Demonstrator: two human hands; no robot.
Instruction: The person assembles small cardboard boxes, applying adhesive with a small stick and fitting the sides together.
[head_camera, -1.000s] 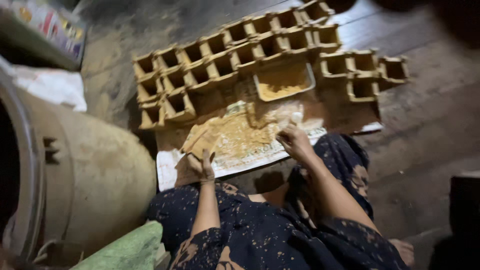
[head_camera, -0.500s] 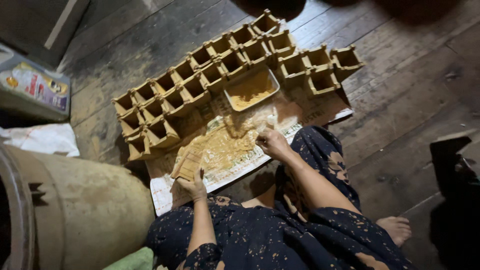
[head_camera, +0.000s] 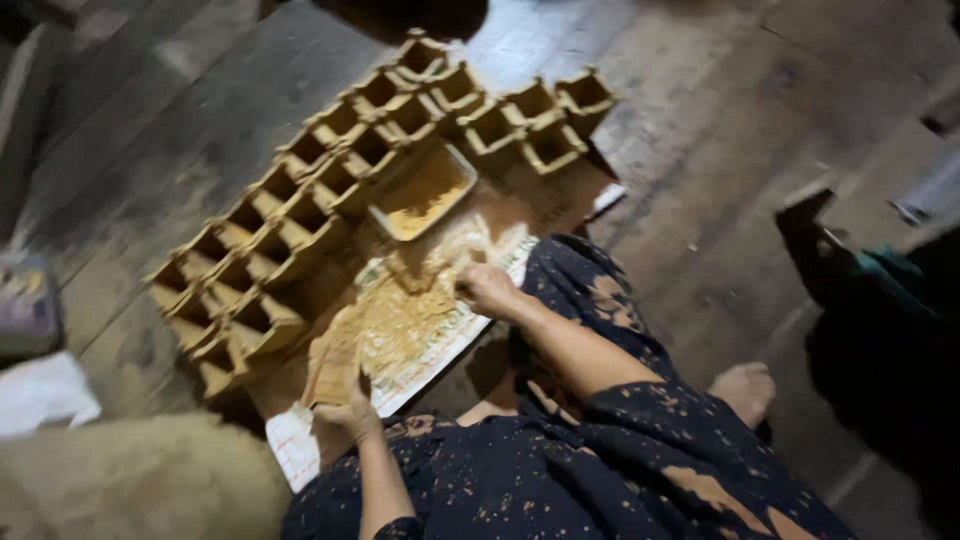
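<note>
I sit on a wooden floor in dark, speckled clothes. My left hand (head_camera: 350, 405) holds a flat tan piece (head_camera: 333, 365) at the near end of a white sheet (head_camera: 300, 455). A tan, doughy mass (head_camera: 405, 320) is spread over that sheet. My right hand (head_camera: 487, 290) rests curled on the far right edge of the mass; blur hides whether it grips anything. Just beyond lies a shallow tan tray (head_camera: 425, 190) with yellowish material in it. Two rows of several small square tan moulds (head_camera: 300, 215) run behind the sheet.
A few more square moulds (head_camera: 545, 120) stand at the far right of the rows. My bare foot (head_camera: 745, 390) shows on the right. A dark object (head_camera: 870, 290) sits at the right edge, a rounded pale container (head_camera: 130, 480) at lower left, a white cloth (head_camera: 40, 395) beside it.
The view has swung, so the moulds and sheet now run diagonally and the frame is blurred. My right hand stays at the mass's right edge; my left hand keeps the flat piece.
</note>
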